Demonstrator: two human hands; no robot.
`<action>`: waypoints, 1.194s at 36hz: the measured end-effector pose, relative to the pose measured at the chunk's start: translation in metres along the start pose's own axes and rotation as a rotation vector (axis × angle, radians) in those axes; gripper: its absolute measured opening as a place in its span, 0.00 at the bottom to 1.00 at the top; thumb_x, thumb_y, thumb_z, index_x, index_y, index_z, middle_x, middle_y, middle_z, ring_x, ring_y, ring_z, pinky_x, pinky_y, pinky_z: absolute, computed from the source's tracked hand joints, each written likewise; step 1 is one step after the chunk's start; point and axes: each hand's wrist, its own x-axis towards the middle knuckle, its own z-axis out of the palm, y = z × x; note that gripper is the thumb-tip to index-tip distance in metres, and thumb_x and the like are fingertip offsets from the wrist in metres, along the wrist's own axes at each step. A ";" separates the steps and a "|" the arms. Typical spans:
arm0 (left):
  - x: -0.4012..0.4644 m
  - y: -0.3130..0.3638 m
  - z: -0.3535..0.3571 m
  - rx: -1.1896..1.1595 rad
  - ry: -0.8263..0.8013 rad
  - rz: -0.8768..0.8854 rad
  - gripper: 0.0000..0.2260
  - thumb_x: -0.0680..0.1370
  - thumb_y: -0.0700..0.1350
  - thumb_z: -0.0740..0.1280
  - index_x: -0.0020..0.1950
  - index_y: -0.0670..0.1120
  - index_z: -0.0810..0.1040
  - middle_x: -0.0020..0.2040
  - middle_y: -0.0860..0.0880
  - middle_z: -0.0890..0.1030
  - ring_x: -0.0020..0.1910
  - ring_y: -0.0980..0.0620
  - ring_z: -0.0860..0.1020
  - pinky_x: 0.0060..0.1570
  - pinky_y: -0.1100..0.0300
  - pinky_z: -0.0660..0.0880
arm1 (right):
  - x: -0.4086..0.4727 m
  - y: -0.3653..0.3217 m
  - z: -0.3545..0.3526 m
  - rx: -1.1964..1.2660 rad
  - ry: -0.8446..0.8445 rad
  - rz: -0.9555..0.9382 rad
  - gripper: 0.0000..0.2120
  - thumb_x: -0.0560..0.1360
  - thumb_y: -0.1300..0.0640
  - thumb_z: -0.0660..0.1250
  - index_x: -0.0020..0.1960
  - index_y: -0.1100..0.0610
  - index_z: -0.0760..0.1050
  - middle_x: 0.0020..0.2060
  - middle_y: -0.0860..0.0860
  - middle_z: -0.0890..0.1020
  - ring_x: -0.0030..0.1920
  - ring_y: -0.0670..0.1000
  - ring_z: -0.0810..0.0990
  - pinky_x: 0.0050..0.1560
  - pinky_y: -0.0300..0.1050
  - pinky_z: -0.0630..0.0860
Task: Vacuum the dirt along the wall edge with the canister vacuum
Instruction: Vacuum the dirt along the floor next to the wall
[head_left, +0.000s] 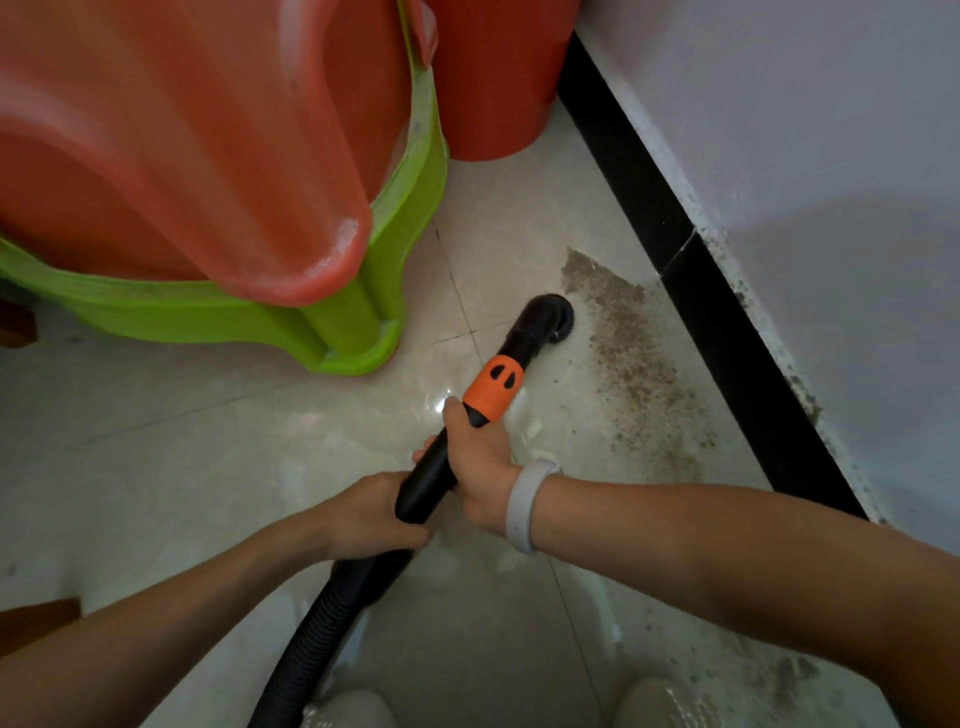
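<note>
Nearest the camera, the ribbed black hose (311, 639) rises to the rigid black wand (431, 478), which both hands grip: the left hand (371, 519) curls round its lower end, and the right hand (478, 462), wearing a white wristband (527, 506), wraps it just below the orange collar (493, 389). Beyond, the round brush nozzle (553, 317) sits on the tiled floor (182, 457) at the inner edge of the dirt (634, 374), a gritty band lying along the black skirting (727, 332). The dirt nearest the skirting looks untouched. The likely risk: a fast sweep could scatter grit onto clean tile, or the nozzle could knock the skirting or the stacked stools (343, 317) to the left.
</note>
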 end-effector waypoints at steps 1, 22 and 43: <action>0.002 0.001 -0.001 -0.003 0.051 -0.008 0.11 0.69 0.36 0.70 0.37 0.48 0.70 0.31 0.55 0.75 0.27 0.63 0.74 0.31 0.68 0.70 | 0.002 -0.005 0.004 -0.003 0.002 -0.014 0.13 0.79 0.53 0.65 0.40 0.57 0.67 0.29 0.54 0.76 0.26 0.51 0.78 0.28 0.41 0.79; 0.030 0.042 -0.015 0.298 0.395 0.043 0.10 0.70 0.48 0.72 0.43 0.51 0.71 0.37 0.52 0.76 0.37 0.49 0.77 0.32 0.59 0.70 | 0.019 -0.056 0.000 0.075 0.071 -0.015 0.12 0.80 0.52 0.64 0.41 0.57 0.67 0.31 0.55 0.77 0.23 0.50 0.79 0.30 0.46 0.78; -0.005 0.030 -0.007 0.243 0.487 0.012 0.11 0.69 0.48 0.72 0.43 0.51 0.70 0.36 0.51 0.77 0.36 0.49 0.78 0.32 0.58 0.70 | 0.005 -0.037 0.010 0.064 -0.057 -0.084 0.11 0.78 0.52 0.66 0.44 0.57 0.68 0.28 0.53 0.78 0.22 0.49 0.80 0.37 0.49 0.82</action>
